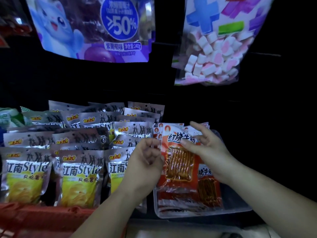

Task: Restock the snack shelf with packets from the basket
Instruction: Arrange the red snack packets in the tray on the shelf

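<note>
A clear plastic bin on the shelf holds a stack of red snack packets standing upright. My left hand is at the stack's left edge, its fingers curled and pinching the edge of the front packet. My right hand lies across the top right of the stack with straight fingers on the front packet's face and the thumb raised behind it. The red basket shows at the bottom left, its contents out of view.
Rows of silver and yellow chip packets fill the shelf to the left of the bin. Above hang a purple grape candy bag and a marshmallow bag. The area right of the bin is dark.
</note>
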{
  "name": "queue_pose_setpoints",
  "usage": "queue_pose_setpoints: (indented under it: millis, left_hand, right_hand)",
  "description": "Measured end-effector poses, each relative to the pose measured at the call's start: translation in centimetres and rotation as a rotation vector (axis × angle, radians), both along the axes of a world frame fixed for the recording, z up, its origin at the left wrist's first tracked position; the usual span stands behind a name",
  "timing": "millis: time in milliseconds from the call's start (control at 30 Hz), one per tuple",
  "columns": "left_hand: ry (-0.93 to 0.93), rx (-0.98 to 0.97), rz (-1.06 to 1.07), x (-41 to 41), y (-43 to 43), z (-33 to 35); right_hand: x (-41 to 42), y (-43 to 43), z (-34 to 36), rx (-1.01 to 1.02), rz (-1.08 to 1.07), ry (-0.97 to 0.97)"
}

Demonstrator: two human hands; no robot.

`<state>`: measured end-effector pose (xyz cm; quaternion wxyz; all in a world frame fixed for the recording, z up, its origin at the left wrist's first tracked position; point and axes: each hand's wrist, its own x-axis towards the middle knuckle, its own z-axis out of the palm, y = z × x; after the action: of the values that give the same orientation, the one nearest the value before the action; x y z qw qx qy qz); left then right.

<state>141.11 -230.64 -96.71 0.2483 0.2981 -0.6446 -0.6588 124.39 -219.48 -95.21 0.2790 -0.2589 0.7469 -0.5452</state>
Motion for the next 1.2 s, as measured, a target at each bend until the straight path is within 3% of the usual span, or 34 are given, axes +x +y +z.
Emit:
queue_pose_setpoints:
  millis: [167, 367, 533, 767, 900, 1067, 1200]
  left_hand:
    - [-0.007, -0.031, -0.064, 1.0, 0.3, -0.1]
    - [-0.092, 0.024, -0.086, 1.7, 0.5, -0.4]
    - [-0.001, 0.122, 0.061, 2.2, 0.3, 0.0]
    - [-0.052, 0.101, -0.133, 2.9, 0.5, -0.1]
    - [-0.012, 0.07, -0.105, 3.0, 0.6, -0.1]
    - [-0.08, 0.044, -0.114, 2.9, 0.7, -0.9]
    - [-0.058, 0.191, -0.139, 3.1, 0.2, -1.2]
  right_hand:
    - [2.0, 0.6, -1.4, -0.002, -0.015, -0.221]
    - [3.2, 0.6, -1.0, 0.047, 0.012, 0.08]
    - [4.0, 0.3, -0.5, -0.011, 0.067, -0.128]
    - [4.3, -0.2, -0.2, -0.015, 0.107, -0.118]
    - [4.4, -0.3, -0.1, -0.01, 0.207, -0.147]
    - [4.5, -0.4, 0.3, 0.037, 0.158, -0.084]
    - [3.7, 0.1, 0.0, 0.071, 0.162, -0.058]
